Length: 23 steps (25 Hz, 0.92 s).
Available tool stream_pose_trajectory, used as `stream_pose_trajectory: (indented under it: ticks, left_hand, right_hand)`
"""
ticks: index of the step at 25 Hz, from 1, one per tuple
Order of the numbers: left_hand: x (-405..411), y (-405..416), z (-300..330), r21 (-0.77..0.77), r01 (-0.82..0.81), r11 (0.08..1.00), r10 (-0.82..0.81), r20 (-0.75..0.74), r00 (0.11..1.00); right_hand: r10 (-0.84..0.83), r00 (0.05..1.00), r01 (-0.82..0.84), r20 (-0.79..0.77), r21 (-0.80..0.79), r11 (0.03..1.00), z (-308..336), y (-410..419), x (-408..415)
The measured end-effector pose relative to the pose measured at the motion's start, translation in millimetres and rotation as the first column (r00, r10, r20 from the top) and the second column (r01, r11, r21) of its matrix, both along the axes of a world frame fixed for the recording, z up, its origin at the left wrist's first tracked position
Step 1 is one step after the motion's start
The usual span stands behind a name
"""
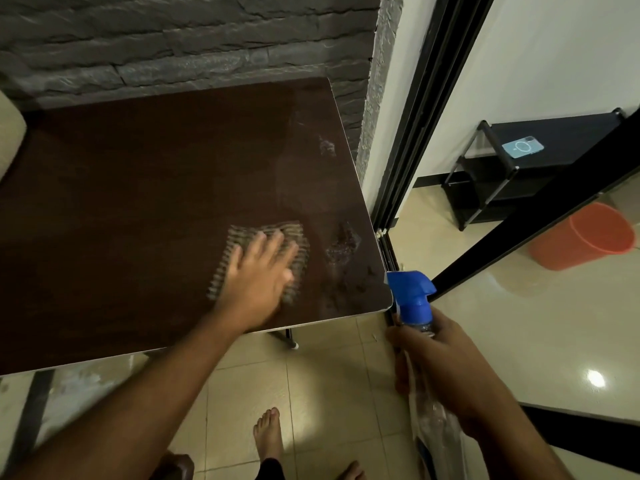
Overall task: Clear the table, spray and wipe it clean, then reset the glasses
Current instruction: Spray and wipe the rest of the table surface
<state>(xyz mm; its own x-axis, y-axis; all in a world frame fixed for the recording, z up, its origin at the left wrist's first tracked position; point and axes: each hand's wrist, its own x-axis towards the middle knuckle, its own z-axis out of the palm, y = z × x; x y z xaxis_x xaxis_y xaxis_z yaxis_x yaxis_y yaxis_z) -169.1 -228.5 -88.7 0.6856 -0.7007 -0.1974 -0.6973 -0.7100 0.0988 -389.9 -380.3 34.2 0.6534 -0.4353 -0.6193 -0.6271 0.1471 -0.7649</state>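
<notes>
The left hand (pixel 258 271) lies flat with fingers spread and straight, pressing a cloth (pixel 268 256) onto the dark brown surface (pixel 138 202). The cloth is a striped, ribbed weave in grey and tan, blurred at its edges, and shows from under the fingers at 12 and 9 o'clock of the hand. The left forearm reaches up from the lower left at a slant, wrist over the near edge of the surface.

The right hand (pixel 440 368) is curled round the clear body of a spray bottle (pixel 417 306), fingers wrapped on its left side. The bottle has a blue trigger head, nozzle toward 10 o'clock, just off the near right corner of the surface. Its clear lower part runs down past the wrist toward 6 o'clock.

At 3 o'clock of the cloth, wet smears (pixel 343 244) glisten on the surface near its right edge, with a fainter patch further back at 1 o'clock.

Beyond the surface stands a grey stone wall (pixel 173 39). At 3 o'clock, past a black door frame (pixel 408 133), an orange bucket (pixel 585 235) sits on the tiled floor (pixel 519 323) and a phone (pixel 523 146) rests on a black shelf rack (pixel 561 140). Bare feet (pixel 268 431) show at 6 o'clock.
</notes>
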Motion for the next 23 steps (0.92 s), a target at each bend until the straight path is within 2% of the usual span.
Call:
stream_pose_trajectory:
  ticks: [2, 3, 5, 7, 8, 10, 12, 14, 16, 18, 20, 21, 23]
  left_hand:
    - [38.9, -35.9, 4.1, 0.016, -0.186, 0.982, 0.187, -0.034, 0.982]
    - [34.8, -58.0, 6.2, 0.026, -0.173, 0.985, 0.174, -0.043, 0.984]
    - [-10.7, -78.8, 5.5, 0.012, 0.008, 1.0, -0.007, -0.027, 1.0]
    - [-67.0, -45.9, 4.6, -0.009, 0.196, 0.981, -0.196, -0.031, 0.98]
    - [-76.3, -19.6, 6.7, -0.027, 0.211, 0.977, -0.211, -0.033, 0.977]
    - [-45.1, -1.4, 3.5, -0.028, 0.089, 0.996, -0.09, -0.032, 0.995]
    - [8.0, -34.6, -3.2, -0.01, -0.104, 0.995, 0.104, -0.034, 0.994]
    - [25.7, -88.7, 4.4, 0.02, -0.169, 0.985, 0.17, -0.03, 0.985]
    - [-14.5, -117.1, 2.2, 0.017, -0.042, 0.999, 0.042, -0.008, 0.999]
    - [-77.0, -92.3, 3.6, 0.004, 0.164, 0.986, -0.164, -0.007, 0.986]
    - [-93.1, -54.5, 6.8, -0.004, 0.245, 0.97, -0.245, -0.022, 0.969]
    - [-78.0, -51.0, 4.6, -0.002, 0.214, 0.977, -0.214, -0.016, 0.977]
    - [-31.0, -74.8, 0.1, -0.001, 0.039, 0.999, -0.039, -0.013, 0.999]
  right_hand:
    - [-0.006, 1.0, 0.006, 0.01, -0.013, 1.0, -2.8, -1.2, -0.1]
    - [-0.016, 1.0, 0.016, 0.023, -0.008, 1.0, -3.3, -1.5, 0.0]
    - [-0.038, 0.998, 0.037, 0.049, 0.01, 0.999, -2.5, -2.0, -0.3]
    - [-0.049, 0.997, 0.047, 0.066, 0.035, 0.998, -0.2, -4.2, -4.3]
    - [-0.05, 0.996, 0.047, 0.07, 0.047, 0.998, 0.7, -6.3, -7.4]
    - [-0.049, 0.996, 0.044, 0.071, 0.06, 0.997, 0.2, -12.5, -14.4]
    - [-0.052, 0.996, 0.049, 0.07, 0.052, 0.997, -2.7, -16.1, -17.7]
    - [-0.056, 0.996, 0.053, 0.074, 0.04, 0.998, -5.7, -15.5, -16.8]
    - [-0.061, 0.995, 0.058, 0.08, 0.05, 0.997, -6.9, -13.5, -15.9]
    - [-0.064, 0.994, 0.056, 0.087, 0.084, 0.995, -5.0, -12.0, -16.0]
    - [-0.063, 0.994, 0.055, 0.085, 0.099, 0.994, -4.1, -14.3, -19.2]
    - [-0.062, 0.994, 0.054, 0.089, 0.093, 0.994, -4.5, -16.9, -20.7]
    - [-0.068, 0.993, 0.061, 0.098, 0.067, 0.996, -6.6, -22.5, -23.1]
